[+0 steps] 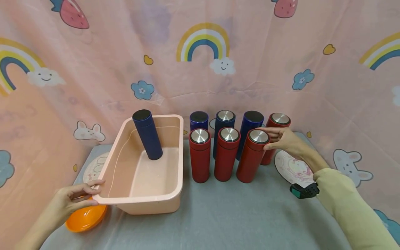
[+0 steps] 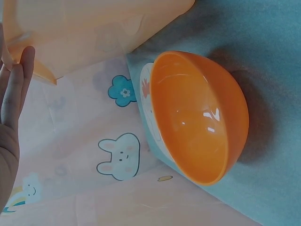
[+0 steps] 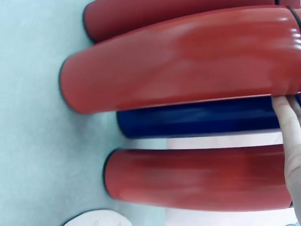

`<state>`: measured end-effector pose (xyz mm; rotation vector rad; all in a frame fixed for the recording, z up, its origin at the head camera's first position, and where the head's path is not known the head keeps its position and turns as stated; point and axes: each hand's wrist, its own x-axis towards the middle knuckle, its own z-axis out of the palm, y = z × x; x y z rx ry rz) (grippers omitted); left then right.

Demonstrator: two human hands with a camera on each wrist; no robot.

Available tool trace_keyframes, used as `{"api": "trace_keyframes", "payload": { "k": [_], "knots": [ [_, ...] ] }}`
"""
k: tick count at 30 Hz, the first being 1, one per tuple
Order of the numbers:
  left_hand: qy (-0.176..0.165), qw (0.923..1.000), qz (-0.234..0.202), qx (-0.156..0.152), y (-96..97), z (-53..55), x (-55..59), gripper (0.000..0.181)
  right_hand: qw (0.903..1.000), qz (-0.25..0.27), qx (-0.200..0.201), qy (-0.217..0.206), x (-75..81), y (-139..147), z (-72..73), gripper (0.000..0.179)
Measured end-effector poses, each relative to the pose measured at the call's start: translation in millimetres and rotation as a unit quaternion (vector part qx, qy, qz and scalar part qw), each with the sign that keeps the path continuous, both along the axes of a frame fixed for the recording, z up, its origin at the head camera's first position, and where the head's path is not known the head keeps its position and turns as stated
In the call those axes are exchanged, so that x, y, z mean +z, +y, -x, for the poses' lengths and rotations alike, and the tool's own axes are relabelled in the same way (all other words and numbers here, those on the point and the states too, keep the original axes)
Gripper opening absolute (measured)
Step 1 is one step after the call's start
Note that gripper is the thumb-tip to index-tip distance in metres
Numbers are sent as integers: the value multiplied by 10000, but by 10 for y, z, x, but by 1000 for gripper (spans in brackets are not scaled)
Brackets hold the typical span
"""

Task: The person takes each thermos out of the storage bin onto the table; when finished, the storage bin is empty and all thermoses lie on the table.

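My left hand (image 1: pixel 70 199) grips the front left corner of a pale peach plastic tub (image 1: pixel 137 200), thumb and fingers on its rim. Inside that tub one dark blue thermos bottle (image 1: pixel 150 139) stands tilted, with a black cap. With thumb and fingers at the top, my right hand (image 1: pixel 287 140) holds the right-hand red thermos bottle (image 1: pixel 251 163) of the front row, just about its silver-topped cap. In the right wrist view, a finger (image 3: pixel 288 120) touches the upper side of this red bottle. Another red bottle (image 1: pixel 267 157) stands behind the hand.
Left of the held bottle stand two more red bottles (image 1: pixel 200 163). Several blue bottles (image 1: pixel 199 118) form the row behind. An orange bowl (image 1: pixel 84 222) lies by the tub's front left corner. A round patterned mat (image 1: pixel 297 170) is at right. A printed pink curtain (image 1: pixel 250 80) hangs behind the grey table.
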<state>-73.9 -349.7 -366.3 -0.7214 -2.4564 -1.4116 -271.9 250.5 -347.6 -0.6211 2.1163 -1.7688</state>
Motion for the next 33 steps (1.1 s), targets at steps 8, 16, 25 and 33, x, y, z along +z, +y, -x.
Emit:
{"api": "trace_keyframes", "payload": {
  "k": [8, 16, 25, 33],
  "knots": [
    [-40, 9999, 43, 81, -3, -16, 10, 39, 9992, -186, -126, 323, -32, -6, -19, 52],
    [-28, 9997, 152, 194, 10, -21, 14, 38, 9995, 71, -11, 307, -55, 5, -11, 52],
    [-99, 9997, 63, 233, 7, -25, 15, 37, 9989, 358, 149, 259, -76, 13, -1, 54],
    [-108, 9996, 63, 234, 9, -24, 12, 37, 9994, 255, 94, 218, -79, 10, -19, 55]
  ]
}}
